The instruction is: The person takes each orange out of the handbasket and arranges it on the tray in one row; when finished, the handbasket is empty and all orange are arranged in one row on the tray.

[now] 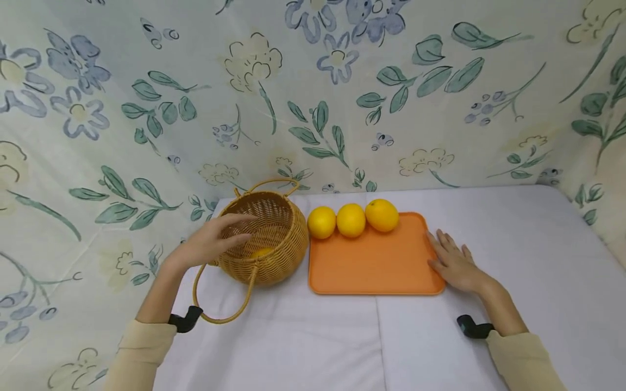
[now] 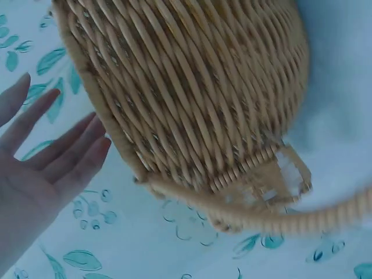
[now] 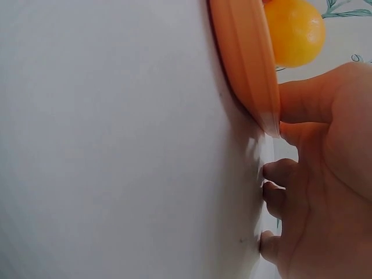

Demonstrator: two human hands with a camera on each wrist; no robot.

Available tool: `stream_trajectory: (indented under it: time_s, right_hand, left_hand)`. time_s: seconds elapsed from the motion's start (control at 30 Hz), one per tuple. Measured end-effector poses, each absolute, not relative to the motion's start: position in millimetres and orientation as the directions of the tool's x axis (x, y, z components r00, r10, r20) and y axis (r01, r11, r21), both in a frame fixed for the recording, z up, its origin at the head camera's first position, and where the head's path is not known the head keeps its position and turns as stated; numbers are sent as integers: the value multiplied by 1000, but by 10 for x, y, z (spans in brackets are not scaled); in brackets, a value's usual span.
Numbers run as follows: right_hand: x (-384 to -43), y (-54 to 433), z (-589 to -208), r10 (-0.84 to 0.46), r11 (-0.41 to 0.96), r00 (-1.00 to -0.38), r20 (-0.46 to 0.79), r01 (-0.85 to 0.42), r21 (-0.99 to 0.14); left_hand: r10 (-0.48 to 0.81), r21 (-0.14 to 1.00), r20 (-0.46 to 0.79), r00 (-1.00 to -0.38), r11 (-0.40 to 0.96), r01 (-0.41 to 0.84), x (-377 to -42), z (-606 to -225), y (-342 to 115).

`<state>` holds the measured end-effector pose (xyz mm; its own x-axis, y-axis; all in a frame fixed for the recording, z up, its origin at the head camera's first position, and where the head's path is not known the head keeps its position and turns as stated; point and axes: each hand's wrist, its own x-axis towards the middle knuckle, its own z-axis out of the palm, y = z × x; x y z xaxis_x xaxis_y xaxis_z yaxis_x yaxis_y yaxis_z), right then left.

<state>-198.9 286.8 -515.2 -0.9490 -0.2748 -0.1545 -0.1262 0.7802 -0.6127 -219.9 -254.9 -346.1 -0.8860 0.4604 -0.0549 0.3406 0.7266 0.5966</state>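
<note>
My left hand (image 1: 207, 241) hovers over the left side of the wicker basket's (image 1: 279, 269) mouth, its fingers extended and holding nothing. In the left wrist view those fingertips come right up to the basket rim. Low inside the basket shows part of one orange (image 1: 262, 252). Three oranges, left (image 1: 321, 222), middle (image 1: 351, 220) and right (image 1: 382, 215), stand in a row along the back of an orange tray (image 1: 376, 266). At the tray's right edge lies my right hand (image 1: 455, 267), fingers spread on the table. Its thumb is against the tray rim in the right wrist view.
A white cloth covers the table (image 1: 318, 342). Behind it and along the left hangs a floral fabric backdrop (image 1: 313, 108). The basket's front handle (image 1: 220, 320) folds down towards me; its back handle (image 1: 271, 182) stands at the backdrop.
</note>
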Motion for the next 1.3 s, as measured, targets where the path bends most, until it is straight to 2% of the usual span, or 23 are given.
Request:
stream_trajectory:
  time_s: [0.13,0.37,0.63,0.97,1.17,1.3]
  right_hand:
    - [-1988,2872,-5162,-270,783,-949,-161,-120,-610]
    - [-1995,2880,-5199,-268,783,-950,-159,-119,-610]
    - [-2001,2870,-5196,-266,789,-951,-159,-120,-602]
    - [-1985,2861,-5202,-260,789,-952,-163,-113,-604]
    - [-1984,2854,-5203,-253,791,-954,-162,-107,-602]
    - [-1980,2866,-5191,-254,793,-953,-166,-107,-600]
  left_hand:
    - [528,573,-172,-831,740,351,-2361,-3415,-2635]
    - [582,587,-415,-699,758,283,-2750,-3350,-2695]
    - [600,593,-572,-559,774,223,-3155,-3349,-2608]
    - [507,497,-692,-514,851,170,-3402,-3456,-2467]
    - [486,526,-743,-460,849,46,-3447,-3569,-2455]
    - [483,516,-738,-471,854,67,-3456,-3577,-2506]
